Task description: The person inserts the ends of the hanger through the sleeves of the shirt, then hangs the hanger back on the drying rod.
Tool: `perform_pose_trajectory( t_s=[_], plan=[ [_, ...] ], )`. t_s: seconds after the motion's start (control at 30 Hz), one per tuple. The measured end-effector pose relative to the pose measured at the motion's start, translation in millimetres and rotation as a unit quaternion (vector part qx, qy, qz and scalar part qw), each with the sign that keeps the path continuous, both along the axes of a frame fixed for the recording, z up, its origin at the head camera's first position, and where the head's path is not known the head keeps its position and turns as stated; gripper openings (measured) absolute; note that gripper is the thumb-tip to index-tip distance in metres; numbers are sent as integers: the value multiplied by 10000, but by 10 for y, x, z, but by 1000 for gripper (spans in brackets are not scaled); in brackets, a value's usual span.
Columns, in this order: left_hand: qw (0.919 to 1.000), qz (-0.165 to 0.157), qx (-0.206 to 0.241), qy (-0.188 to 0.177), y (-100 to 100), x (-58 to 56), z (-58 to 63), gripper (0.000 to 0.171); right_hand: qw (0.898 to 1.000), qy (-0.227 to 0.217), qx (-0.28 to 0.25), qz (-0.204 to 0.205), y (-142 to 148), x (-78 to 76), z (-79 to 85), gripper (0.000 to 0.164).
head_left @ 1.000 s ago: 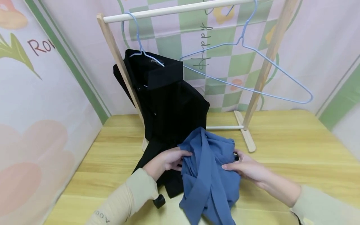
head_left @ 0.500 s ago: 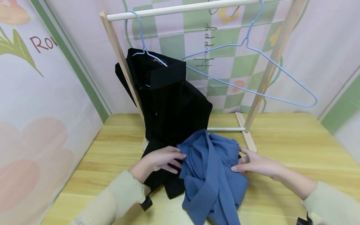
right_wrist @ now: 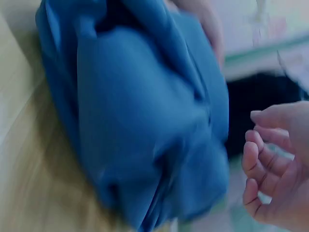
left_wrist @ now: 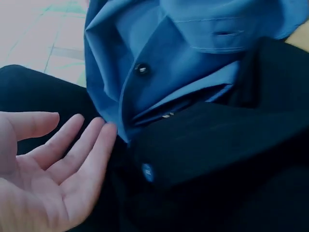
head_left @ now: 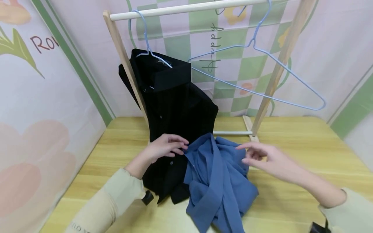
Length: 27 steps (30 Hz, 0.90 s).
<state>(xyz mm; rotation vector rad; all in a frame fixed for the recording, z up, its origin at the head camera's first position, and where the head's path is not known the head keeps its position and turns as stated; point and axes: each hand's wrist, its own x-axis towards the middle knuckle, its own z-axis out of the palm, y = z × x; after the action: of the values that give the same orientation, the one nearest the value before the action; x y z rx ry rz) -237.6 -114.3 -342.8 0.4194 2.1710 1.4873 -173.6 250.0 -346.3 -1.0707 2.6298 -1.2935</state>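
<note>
A crumpled blue shirt [head_left: 225, 184] lies on the table in front of the rack, its collar end toward the back; a dark button shows on its front in the left wrist view. Beside its left edge, over the black shirt [head_left: 180, 110], is my left hand [head_left: 167, 147], fingers loosely bent and holding nothing; in the left wrist view the fingertips come right up to the blue cloth. My right hand [head_left: 269, 158] hovers at the blue shirt's upper right, relaxed. The right wrist view shows the right fingers [right_wrist: 265, 164] apart from the cloth.
The wooden rack [head_left: 186, 11] stands at the back. From its bar hang a light blue hanger [head_left: 147, 38] bearing the black shirt and, to the right, a bare wire hanger [head_left: 254, 39]. The black shirt's lower part trails onto the wooden table [head_left: 306, 155].
Both hands have let go of the blue shirt and risen toward the rack. Earlier they held its two sides; the shirt has shifted slightly right and now lies still.
</note>
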Motion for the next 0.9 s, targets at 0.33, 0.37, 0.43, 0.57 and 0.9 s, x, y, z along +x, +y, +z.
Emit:
perform_pose_trajectory(
  t_s=[0.33,0.37,0.43,0.57,0.9],
  plan=[
    [9764,-425,-631,2022,381,-161,-79,34,9364,2769,1570,1481,-660,386,-111,46],
    [9732,-379,-768,2134,425,-170,-102,34,9330,2839,1636,1492,-686,401,-131,47],
    [9675,-206,-1018,2306,492,-192,-156,34,9298,2874,1737,1509,-728,419,-171,44],
    [9568,115,-1409,2541,579,-226,-224,25,9332,2709,1743,1592,-752,431,-233,32],
    [9499,555,-1575,2641,540,-159,-123,4,9416,2743,1591,1136,-480,408,-238,22]
  ],
)
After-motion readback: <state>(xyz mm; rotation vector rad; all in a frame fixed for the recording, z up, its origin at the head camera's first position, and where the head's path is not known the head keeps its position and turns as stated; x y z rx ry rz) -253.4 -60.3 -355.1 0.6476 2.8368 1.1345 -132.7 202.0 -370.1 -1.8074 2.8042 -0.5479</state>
